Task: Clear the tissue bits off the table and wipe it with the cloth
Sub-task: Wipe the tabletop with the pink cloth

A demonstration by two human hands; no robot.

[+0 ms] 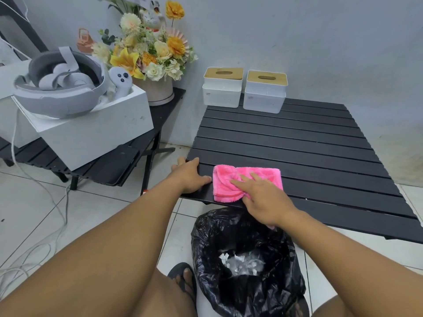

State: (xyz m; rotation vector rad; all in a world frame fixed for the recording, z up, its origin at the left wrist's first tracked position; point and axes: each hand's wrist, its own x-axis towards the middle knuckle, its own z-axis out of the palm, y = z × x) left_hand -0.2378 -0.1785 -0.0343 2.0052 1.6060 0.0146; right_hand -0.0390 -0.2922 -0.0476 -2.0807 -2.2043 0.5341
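At the table's [297, 138] front left corner, my right hand [263, 197] presses the pink cloth [229, 181] with straight fingers, my left hand [191, 176] lies flat beside it, and I fear a hard push could slide the cloth into the bag [229, 227] of tissue bits [240, 264] below.

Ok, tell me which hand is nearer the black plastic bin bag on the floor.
Right. The right hand presses the pink fluffy cloth at the near edge of the black slatted table, above the bag; the left hand rests on the table's corner, farther left.
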